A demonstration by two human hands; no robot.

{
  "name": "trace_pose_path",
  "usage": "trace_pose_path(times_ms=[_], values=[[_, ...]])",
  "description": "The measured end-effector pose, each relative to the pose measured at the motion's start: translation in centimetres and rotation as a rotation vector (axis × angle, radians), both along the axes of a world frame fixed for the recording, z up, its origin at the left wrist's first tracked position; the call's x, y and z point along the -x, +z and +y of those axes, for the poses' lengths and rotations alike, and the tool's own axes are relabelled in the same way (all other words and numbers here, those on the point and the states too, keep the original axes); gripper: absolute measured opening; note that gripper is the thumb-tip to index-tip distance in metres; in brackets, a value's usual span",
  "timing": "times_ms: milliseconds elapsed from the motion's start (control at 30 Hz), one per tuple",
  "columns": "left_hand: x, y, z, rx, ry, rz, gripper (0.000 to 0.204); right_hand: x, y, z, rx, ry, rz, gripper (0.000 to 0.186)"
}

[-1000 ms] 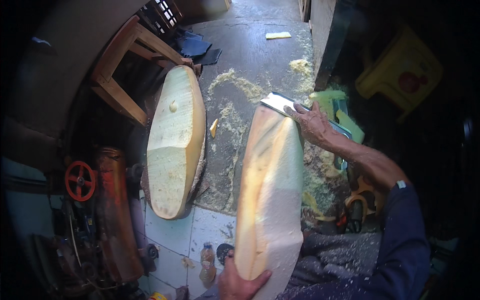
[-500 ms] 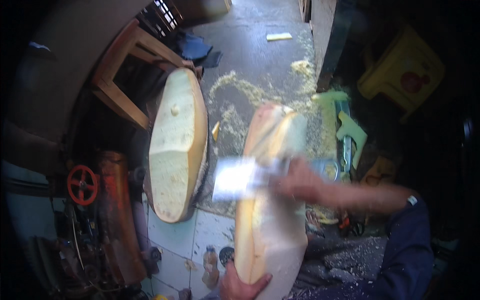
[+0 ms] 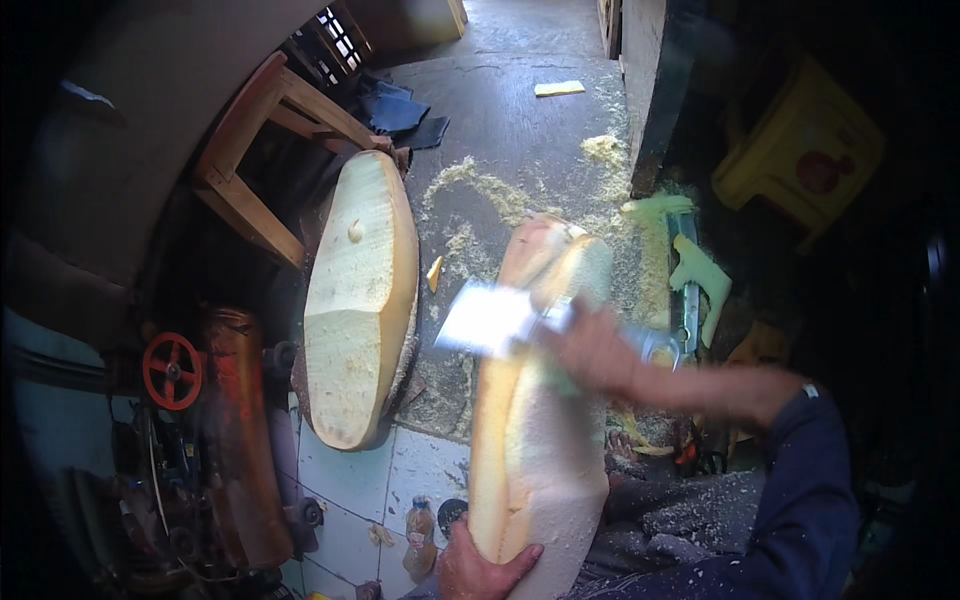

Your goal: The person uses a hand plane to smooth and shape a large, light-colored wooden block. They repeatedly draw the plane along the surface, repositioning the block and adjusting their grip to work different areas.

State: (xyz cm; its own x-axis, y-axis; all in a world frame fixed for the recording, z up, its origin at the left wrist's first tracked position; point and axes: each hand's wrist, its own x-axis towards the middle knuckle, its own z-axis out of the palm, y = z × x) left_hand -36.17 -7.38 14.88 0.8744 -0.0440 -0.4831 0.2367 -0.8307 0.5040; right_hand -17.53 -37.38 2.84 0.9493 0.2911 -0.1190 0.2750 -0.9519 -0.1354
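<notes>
A long cream foam seat pad point(image 3: 545, 450) lies lengthwise before me, its far end toward the dusty board. My left hand point(image 3: 485, 570) is wrapped round its near end, thumb on the top face. Over the pad's middle, my right hand point(image 3: 590, 350) grips a flat, shiny, blade-like tool point(image 3: 485, 320); glare and motion blur hide its exact kind. The tool sticks out to the left, across the pad's left edge. A second shaped foam seat pad point(image 3: 350, 310) rests to the left, apart from both hands.
Foam crumbs point(image 3: 480, 185) litter the dark board point(image 3: 480, 90). At left stand a wooden frame point(image 3: 235, 200) and a rusty orange cylinder point(image 3: 235, 430) by a red handwheel point(image 3: 172, 370). A plastic bottle point(image 3: 420, 540) stands on the tiles. A yellow plastic chair point(image 3: 800, 160) is at right.
My right hand and the shiny tool have moved away from me along the foam pad and tilted a little. My left hand keeps its hold on the near end.
</notes>
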Motion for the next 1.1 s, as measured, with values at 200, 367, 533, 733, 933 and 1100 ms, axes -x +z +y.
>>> trace_pose_path(times_ms=[200,367,533,733,933,1100], values=[[0.2,0.3,-0.5,-0.026,-0.013,0.022,0.094,-2.8,-0.3,-2.7,-0.533,-0.336,0.256,0.06],[0.8,-0.1,0.0,0.02,0.026,-0.033,0.091,-2.8,-0.5,-2.2,-0.088,-0.094,-0.075,0.06],[1.1,-0.2,0.1,0.025,-0.003,0.092,0.09,-2.5,-0.4,-2.1,-0.077,-0.282,0.09,0.061],[-0.1,0.8,-0.3,0.013,0.013,0.106,0.098,-1.5,-1.0,-1.1,-0.012,0.076,-0.018,0.057],[-0.5,0.8,-0.6,0.021,0.009,0.117,0.103,-2.2,-1.0,-1.7,-0.303,-0.386,0.04,0.057],[-0.2,0.5,-0.3,-0.072,-0.039,0.064,0.103,-2.4,0.8,-2.8,-0.487,-0.387,0.186,0.051]])
